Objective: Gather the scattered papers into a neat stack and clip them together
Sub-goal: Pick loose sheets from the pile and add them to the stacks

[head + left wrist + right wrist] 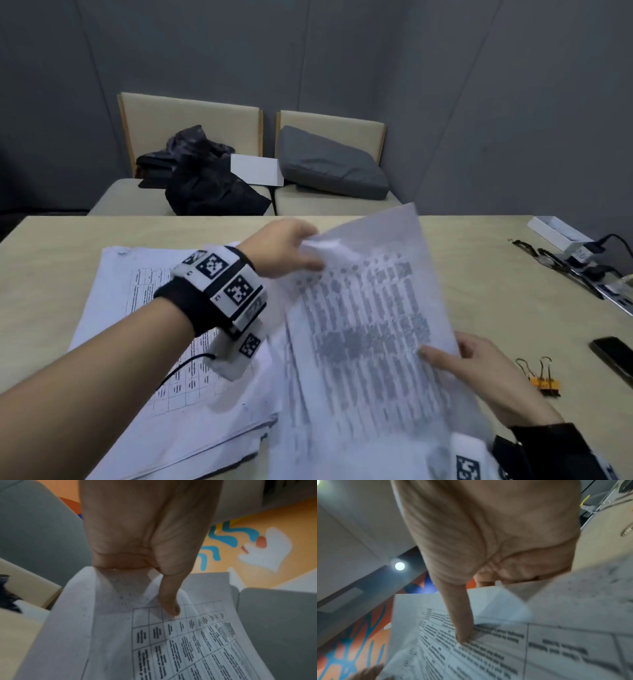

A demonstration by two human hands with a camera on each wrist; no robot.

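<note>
Both hands hold a bundle of printed sheets (pixel 366 329) lifted and tilted above the table. My left hand (pixel 291 250) pinches its far top edge, thumb on the printed side, as the left wrist view shows at the thumb (pixel 169 601). My right hand (pixel 479 370) grips the near right edge, thumb (pixel 462 622) pressed on the text. More printed sheets (pixel 144 342) lie fanned on the table under my left forearm. Orange binder clips (pixel 544 380) lie on the table just right of my right hand.
A black phone (pixel 613 356) lies at the right edge. Cables, a watch and a white box (pixel 558 233) sit at the far right corner. Two chairs behind the table (pixel 61 260) hold a dark bag (pixel 205 178) and a grey cushion (pixel 329 164).
</note>
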